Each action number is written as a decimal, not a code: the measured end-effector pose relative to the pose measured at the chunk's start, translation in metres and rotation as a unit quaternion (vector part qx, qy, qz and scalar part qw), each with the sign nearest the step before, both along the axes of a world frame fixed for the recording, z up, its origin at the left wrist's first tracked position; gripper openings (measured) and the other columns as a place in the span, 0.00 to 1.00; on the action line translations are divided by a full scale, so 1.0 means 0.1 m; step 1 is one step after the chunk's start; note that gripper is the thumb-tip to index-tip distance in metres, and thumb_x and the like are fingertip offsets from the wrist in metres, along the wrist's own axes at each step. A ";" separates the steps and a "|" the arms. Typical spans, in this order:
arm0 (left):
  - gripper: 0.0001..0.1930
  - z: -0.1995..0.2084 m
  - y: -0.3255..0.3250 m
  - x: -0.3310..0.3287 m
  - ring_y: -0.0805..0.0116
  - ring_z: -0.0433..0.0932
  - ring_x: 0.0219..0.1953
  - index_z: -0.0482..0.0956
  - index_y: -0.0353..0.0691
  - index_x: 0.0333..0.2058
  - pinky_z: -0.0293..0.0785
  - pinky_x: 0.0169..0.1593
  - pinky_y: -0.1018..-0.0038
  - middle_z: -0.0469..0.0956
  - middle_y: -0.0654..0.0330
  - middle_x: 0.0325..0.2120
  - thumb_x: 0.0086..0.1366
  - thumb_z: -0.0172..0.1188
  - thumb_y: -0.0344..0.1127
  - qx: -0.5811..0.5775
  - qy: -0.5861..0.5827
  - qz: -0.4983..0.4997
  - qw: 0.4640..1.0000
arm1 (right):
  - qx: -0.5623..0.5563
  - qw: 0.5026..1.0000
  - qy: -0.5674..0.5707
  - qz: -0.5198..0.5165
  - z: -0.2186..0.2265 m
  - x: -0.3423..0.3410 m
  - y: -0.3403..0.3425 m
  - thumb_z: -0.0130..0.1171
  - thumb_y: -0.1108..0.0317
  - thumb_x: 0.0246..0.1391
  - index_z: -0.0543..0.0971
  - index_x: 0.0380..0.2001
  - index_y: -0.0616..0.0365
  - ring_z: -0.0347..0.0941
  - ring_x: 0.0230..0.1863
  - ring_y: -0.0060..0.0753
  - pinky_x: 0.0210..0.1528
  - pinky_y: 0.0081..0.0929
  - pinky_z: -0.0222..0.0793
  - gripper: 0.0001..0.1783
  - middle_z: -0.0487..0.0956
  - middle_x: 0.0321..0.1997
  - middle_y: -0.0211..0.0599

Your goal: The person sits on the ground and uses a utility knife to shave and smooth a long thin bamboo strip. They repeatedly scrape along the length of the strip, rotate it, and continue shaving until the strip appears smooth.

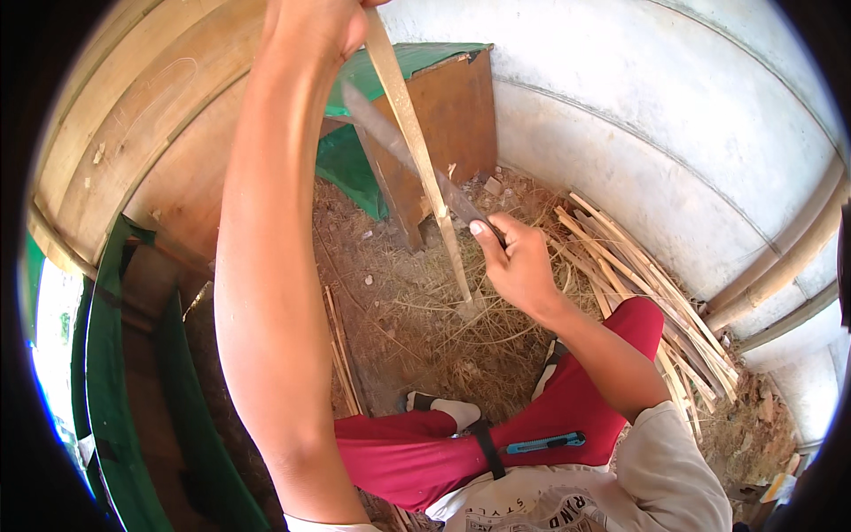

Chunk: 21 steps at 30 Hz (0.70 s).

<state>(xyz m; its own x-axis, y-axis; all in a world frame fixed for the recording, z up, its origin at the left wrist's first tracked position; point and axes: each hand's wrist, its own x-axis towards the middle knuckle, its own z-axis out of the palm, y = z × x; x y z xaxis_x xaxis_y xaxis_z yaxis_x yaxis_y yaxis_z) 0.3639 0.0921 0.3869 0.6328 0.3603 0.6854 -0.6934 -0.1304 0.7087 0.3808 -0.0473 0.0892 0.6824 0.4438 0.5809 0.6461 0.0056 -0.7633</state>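
My left hand [317, 25] is raised at the top edge, closed round the upper end of a long pale bamboo strip [409, 129]; most of its fingers are cut off by the picture's edge. The strip slants down, its lower end near the ground litter. My right hand [523, 270] is closed round the dark handle of a long-bladed knife [386, 133]. Its grey blade, slightly blurred, points up and left and crosses the strip, touching or close to it. On my lap lies a blue utility knife [545, 442].
A pile of split bamboo strips [643, 279] lies at the right, with shavings [470, 337] on the ground ahead. A brown wooden box with a green cover [456, 106] stands at the far side. Green-covered boards [124, 381] stand at left. A pale curved wall [638, 97] encloses the right.
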 end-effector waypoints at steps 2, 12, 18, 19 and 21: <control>0.19 -0.01 -0.09 -0.08 0.80 0.48 0.13 0.55 0.53 0.20 0.43 0.16 0.77 0.52 0.73 0.12 0.72 0.48 0.34 0.016 -0.010 0.013 1.000 | -0.005 0.999 0.038 0.012 0.07 -0.17 0.03 0.57 0.66 0.68 0.78 0.30 0.62 0.64 0.09 0.28 0.13 0.33 0.58 0.13 0.73 0.13 0.36; 0.20 -0.03 -0.10 -0.14 0.80 0.47 0.12 0.55 0.55 0.19 0.42 0.16 0.77 0.52 0.74 0.12 0.72 0.47 0.35 0.062 -0.012 -0.008 0.998 | -0.284 0.936 -0.202 -0.044 0.83 -0.07 -0.29 0.56 0.66 0.67 0.79 0.30 0.69 0.78 0.22 0.49 0.26 0.43 0.73 0.15 0.77 0.19 0.51; 0.20 -0.07 -0.27 -0.11 0.80 0.48 0.12 0.55 0.55 0.19 0.42 0.15 0.77 0.52 0.74 0.11 0.71 0.48 0.35 0.049 -0.004 0.009 0.999 | -0.314 0.944 -0.089 0.045 1.16 0.14 -0.17 0.55 0.66 0.67 0.81 0.34 0.68 0.74 0.21 0.46 0.28 0.44 0.70 0.14 0.77 0.19 0.52; 0.20 -0.08 -0.34 -0.12 0.80 0.48 0.12 0.55 0.55 0.19 0.42 0.15 0.77 0.52 0.74 0.11 0.71 0.48 0.35 0.055 -0.011 0.026 0.998 | -0.304 0.949 -0.072 0.046 1.14 0.14 -0.17 0.55 0.66 0.68 0.82 0.37 0.68 0.71 0.19 0.44 0.28 0.43 0.68 0.14 0.76 0.18 0.50; 0.19 -0.03 -0.18 -0.10 0.80 0.48 0.12 0.55 0.54 0.19 0.42 0.15 0.76 0.52 0.73 0.11 0.71 0.48 0.35 0.064 -0.027 -0.004 0.998 | -0.279 0.955 0.063 0.079 1.17 0.22 -0.21 0.54 0.66 0.68 0.81 0.38 0.67 0.70 0.18 0.39 0.27 0.41 0.66 0.14 0.74 0.17 0.47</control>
